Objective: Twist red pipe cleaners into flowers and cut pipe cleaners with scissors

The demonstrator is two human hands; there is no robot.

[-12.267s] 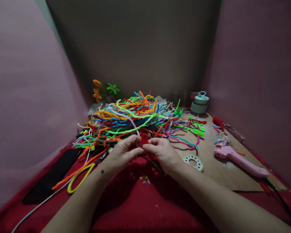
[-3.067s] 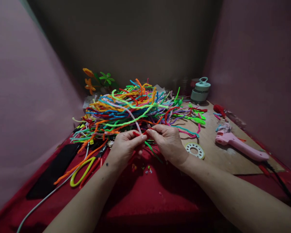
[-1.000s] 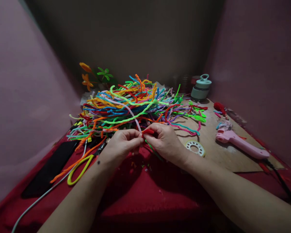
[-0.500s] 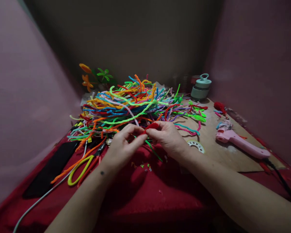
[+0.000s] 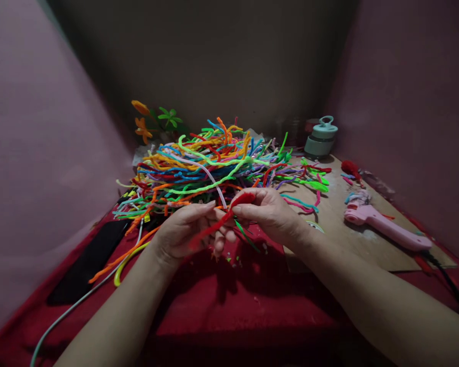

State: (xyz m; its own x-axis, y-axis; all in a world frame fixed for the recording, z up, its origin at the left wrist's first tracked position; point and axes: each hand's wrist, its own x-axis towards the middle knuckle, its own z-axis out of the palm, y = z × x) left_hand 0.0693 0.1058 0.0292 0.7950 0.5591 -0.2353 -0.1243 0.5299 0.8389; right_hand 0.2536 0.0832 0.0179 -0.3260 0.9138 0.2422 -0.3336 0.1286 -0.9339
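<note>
My left hand (image 5: 185, 232) and my right hand (image 5: 270, 214) meet at the middle of the view, just in front of a big heap of coloured pipe cleaners (image 5: 214, 168). Both pinch a red pipe cleaner (image 5: 224, 218), which runs slanting from my right fingertips down across my left palm. A thin green stem (image 5: 245, 234) hangs below the right fingers. The fingers of both hands are closed on the red piece.
A pink glue gun (image 5: 382, 227) with a black cord lies on a brown board (image 5: 352, 244) at the right. A pale green pot (image 5: 321, 140) stands at the back right. Yellow-handled scissors (image 5: 128, 260), a black flat object (image 5: 87, 260) and a white cable lie on the red cloth at the left.
The red pipe cleaner has been drawn out longer and now slants down over my left palm. Both hands have risen slightly and the white ring by my right wrist is now mostly covered.
</note>
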